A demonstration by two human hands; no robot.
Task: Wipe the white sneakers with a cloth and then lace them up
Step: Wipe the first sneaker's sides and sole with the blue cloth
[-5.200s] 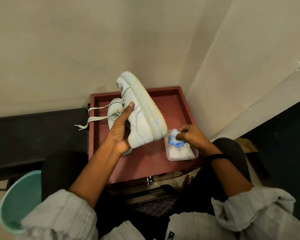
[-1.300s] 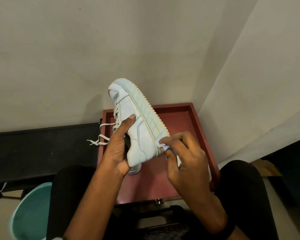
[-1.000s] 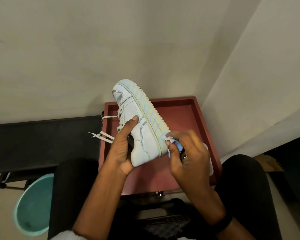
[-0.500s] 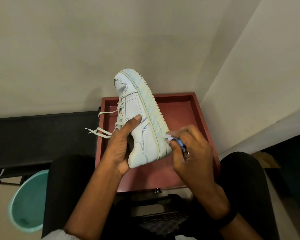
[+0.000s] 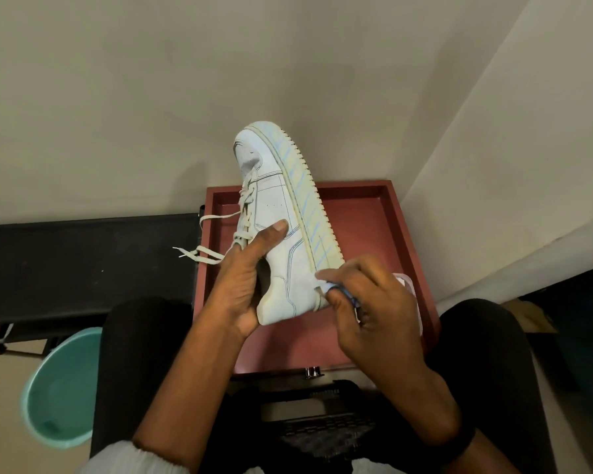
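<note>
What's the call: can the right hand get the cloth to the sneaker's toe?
Probably yes. The right hand pinches the cloth at the heel end of the sneaker; the sole edge runs bare from there to the toe. The left hand holds the upper, off that path.

Open floor of tray right of sneaker, walls close behind
</note>
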